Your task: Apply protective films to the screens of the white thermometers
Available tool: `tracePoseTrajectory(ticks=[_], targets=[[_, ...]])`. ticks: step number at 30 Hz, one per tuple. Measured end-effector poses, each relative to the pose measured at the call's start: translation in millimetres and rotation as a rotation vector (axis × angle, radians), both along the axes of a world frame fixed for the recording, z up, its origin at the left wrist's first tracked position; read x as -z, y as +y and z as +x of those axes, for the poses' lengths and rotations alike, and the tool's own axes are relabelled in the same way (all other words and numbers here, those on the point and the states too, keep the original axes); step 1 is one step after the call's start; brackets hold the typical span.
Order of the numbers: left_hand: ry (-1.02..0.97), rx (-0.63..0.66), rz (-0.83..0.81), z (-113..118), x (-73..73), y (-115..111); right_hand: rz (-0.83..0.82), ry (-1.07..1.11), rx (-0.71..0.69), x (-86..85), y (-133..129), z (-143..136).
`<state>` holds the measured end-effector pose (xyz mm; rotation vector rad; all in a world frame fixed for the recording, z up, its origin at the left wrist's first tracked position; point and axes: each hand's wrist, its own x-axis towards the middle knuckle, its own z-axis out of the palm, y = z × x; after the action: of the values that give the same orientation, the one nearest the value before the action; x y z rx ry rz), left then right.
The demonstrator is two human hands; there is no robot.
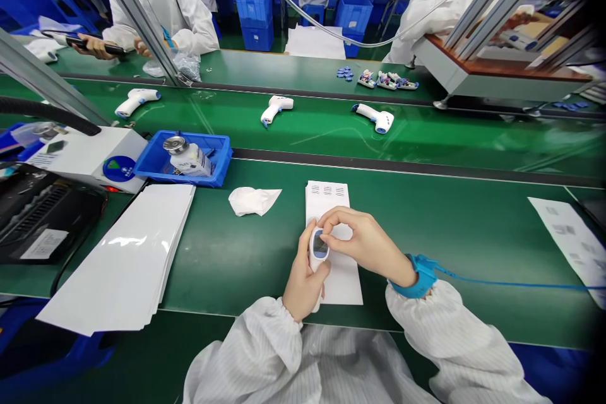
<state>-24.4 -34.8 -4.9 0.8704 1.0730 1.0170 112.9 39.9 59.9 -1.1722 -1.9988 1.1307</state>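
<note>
My left hand (305, 278) is wrapped around a white infrared thermometer (313, 259), whose small dark screen (320, 244) has a blue surround and faces up. At the screen's upper edge, my right hand (353, 233) pinches thumb and forefinger together; whatever lies between those fingertips is too small to make out. A blue wrist strap (416, 276) with a cord circles my right wrist. Beneath both hands lies a white label sheet (343, 284), with printed marks along its far end. A crumpled white tissue (253, 201) rests to the left.
Three thermometers (277, 109) lie along the green conveyor (213, 117). To the left are a blue tray (222, 164) holding a metal-topped bottle (189, 158), a stack of white sheets (127, 252) and a white device (89, 154). Co-workers in white coats sit across the line. A printed sheet (568, 240) lies right.
</note>
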Motion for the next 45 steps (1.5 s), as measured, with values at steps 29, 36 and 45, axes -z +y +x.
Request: tracePoseTrajectory(ticks=[29,36,45], targets=[[-0.012,0.017,-0.02,-1.0,0.5,0.4,0.071,-0.067,0.022,3.8,-11.4,-1.2],[-0.01,0.017,-0.036,-0.8,-0.9,1.5,0.122,-0.057,0.063,6.2,-12.8,-2.1],[-0.007,0.019,-0.043,-0.6,-5.0,2.3,0.15,-0.049,0.082,8.0,-12.7,-2.2]])
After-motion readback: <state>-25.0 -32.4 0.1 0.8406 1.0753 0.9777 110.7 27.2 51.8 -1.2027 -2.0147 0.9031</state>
